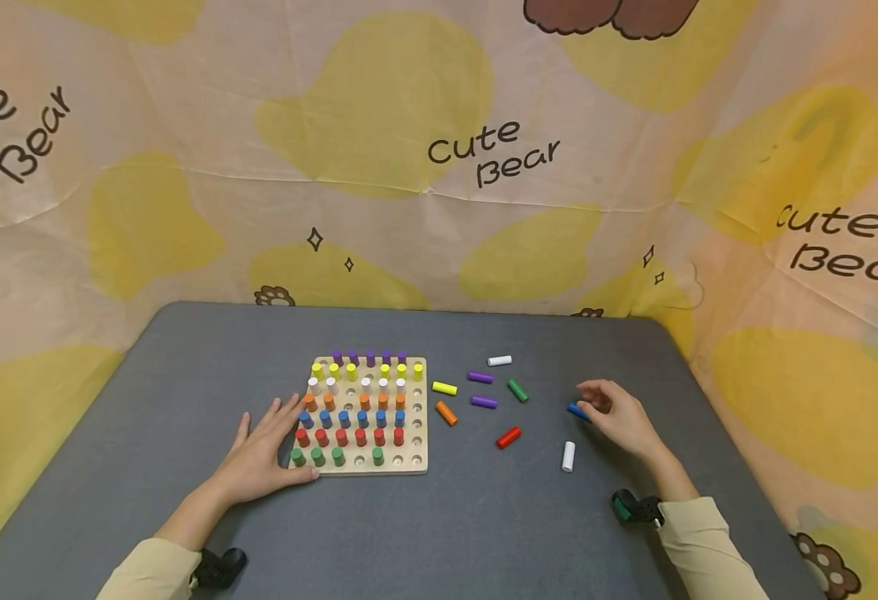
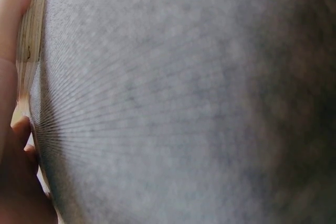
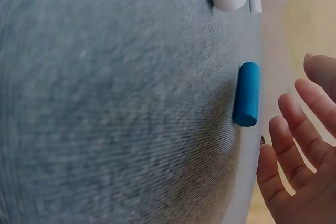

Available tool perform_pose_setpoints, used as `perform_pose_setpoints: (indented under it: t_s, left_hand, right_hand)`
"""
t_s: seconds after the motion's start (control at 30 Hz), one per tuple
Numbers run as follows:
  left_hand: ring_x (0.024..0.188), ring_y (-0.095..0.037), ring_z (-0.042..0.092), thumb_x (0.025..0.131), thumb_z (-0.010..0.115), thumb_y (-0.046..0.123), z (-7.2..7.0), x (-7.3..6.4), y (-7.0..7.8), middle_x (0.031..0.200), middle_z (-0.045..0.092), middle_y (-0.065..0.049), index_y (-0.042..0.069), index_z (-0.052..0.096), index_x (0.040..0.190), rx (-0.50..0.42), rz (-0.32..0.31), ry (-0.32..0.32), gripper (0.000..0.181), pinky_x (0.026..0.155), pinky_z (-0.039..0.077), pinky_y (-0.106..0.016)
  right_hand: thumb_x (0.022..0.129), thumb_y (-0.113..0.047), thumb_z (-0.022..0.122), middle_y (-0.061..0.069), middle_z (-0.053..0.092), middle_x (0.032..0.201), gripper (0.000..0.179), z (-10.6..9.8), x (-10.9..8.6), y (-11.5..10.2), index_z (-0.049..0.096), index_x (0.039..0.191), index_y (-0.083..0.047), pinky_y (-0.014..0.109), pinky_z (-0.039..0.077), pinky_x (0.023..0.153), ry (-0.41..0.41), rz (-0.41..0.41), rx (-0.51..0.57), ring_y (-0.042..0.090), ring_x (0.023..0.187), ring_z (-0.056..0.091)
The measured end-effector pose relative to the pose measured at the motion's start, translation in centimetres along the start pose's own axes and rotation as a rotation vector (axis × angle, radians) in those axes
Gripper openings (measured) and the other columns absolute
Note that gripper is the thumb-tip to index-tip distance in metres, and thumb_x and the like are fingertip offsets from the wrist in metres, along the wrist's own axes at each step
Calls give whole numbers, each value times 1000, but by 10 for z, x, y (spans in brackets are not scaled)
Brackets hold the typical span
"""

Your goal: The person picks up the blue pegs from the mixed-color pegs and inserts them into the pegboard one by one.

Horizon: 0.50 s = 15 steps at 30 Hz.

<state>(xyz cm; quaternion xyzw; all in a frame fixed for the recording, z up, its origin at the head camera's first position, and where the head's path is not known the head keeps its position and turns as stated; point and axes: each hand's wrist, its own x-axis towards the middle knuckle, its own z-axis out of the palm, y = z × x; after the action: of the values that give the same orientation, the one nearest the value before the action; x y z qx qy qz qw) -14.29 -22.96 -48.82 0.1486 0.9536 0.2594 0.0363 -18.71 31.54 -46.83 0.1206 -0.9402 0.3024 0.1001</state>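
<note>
A light wooden peg board (image 1: 364, 473) carries rows of purple, yellow, white, orange, blue, red and green pegs, with some bare holes, mostly down its right side. My left hand (image 1: 262, 458) spreads along the board's left edge, thumb at the near corner. In the left wrist view, its thumb (image 2: 11, 19) lies against the board's side. Over at the right, my right hand (image 1: 619, 417) hovers by a blue peg (image 1: 577, 411) lying on the table. The right wrist view shows this blue peg (image 3: 247, 94) apart from the loosely bent fingers (image 3: 302, 135).
Loose pegs lie between board and right hand: a yellow one (image 1: 444, 388), an orange one (image 1: 446, 412), a red one (image 1: 509, 437), a green one (image 1: 517, 390), two purple ones and two white ones. A printed cloth (image 1: 379, 100) hangs behind the grey table (image 1: 454, 533).
</note>
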Motion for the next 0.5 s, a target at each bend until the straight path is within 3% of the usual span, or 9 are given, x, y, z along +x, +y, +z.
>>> perform_pose_setpoints:
  t_s: [0.5]
  left_hand:
    - [139, -42, 11, 64, 69, 66, 0, 1, 0, 153, 19, -14, 15, 21, 148, 1, -3, -4, 110, 103, -8, -65]
  right_hand:
    - [78, -8, 71, 0, 53, 78, 22, 8, -2, 9, 65, 99, -7, 23, 37, 58, -73, 9, -74, 9, 67, 46]
